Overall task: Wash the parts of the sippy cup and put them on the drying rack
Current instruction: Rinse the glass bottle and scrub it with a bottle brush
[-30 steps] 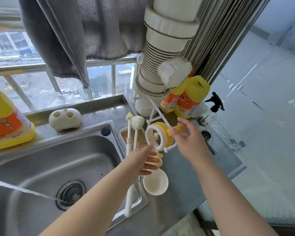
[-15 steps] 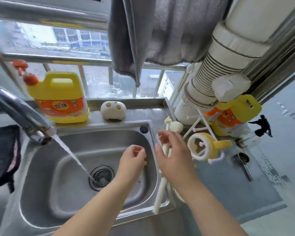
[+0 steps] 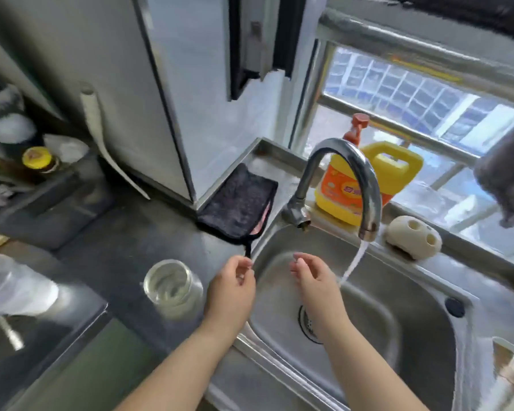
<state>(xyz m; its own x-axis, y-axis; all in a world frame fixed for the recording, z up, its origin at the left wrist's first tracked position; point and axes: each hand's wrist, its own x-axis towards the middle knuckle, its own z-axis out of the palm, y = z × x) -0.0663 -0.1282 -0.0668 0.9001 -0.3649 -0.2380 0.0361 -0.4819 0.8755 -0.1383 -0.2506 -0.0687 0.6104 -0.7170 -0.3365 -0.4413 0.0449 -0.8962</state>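
Over the steel sink [image 3: 422, 295], both hands (loosely curled) hover empty.

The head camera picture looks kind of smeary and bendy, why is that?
In the head view, the left side is motion-blurred: the glass jar and plastic bag look smeared. The wide lens bends the window bars. Daylight through the window makes bright glare on the faucet and sink. Both the left hand and right hand stay fairly sharp.

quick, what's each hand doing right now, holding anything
Left hand: open, fingers loosely curled, holding nothing.
Right hand: open, holding nothing, beside the running water.
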